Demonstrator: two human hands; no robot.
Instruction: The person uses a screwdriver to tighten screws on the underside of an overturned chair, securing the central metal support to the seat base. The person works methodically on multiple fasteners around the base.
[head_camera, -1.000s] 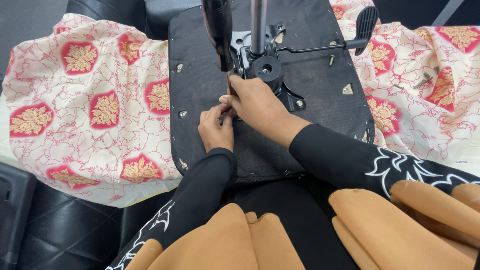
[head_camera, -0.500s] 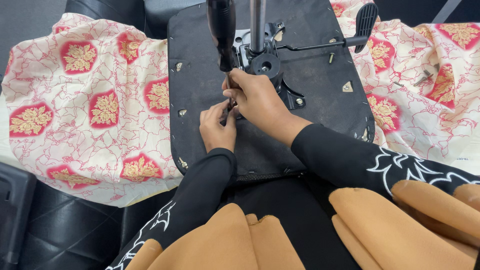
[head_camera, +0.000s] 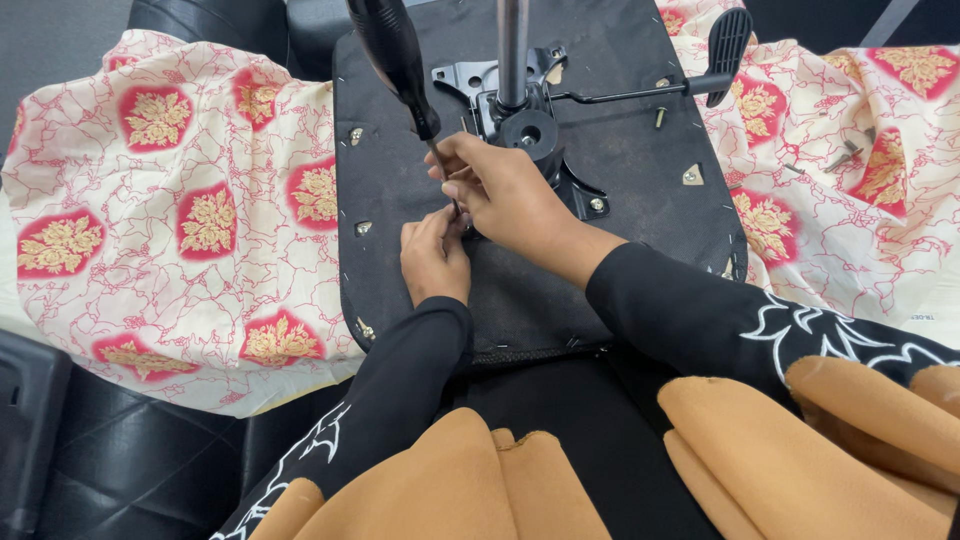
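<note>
An upturned black chair seat (head_camera: 620, 150) lies before me, its metal mechanism plate (head_camera: 520, 125) and gas column (head_camera: 512, 45) sticking up. My right hand (head_camera: 505, 190) is wrapped round the shaft of a black-handled screwdriver (head_camera: 395, 60), whose tip points down at the seat base. My left hand (head_camera: 435, 255) pinches at the tip, fingers closed around something small that I cannot make out. Both hands touch just left of the mechanism plate.
A cream cloth with red floral patches (head_camera: 180, 210) covers the surface on both sides of the seat. A black lever with a paddle handle (head_camera: 725, 45) juts out to the right. Loose screws (head_camera: 845, 155) lie on the cloth at right. Orange fabric (head_camera: 800, 440) drapes over my lap.
The screwdriver handle has tilted slightly further left, and my hands have shifted a little on the tip. The seat has stayed put.
</note>
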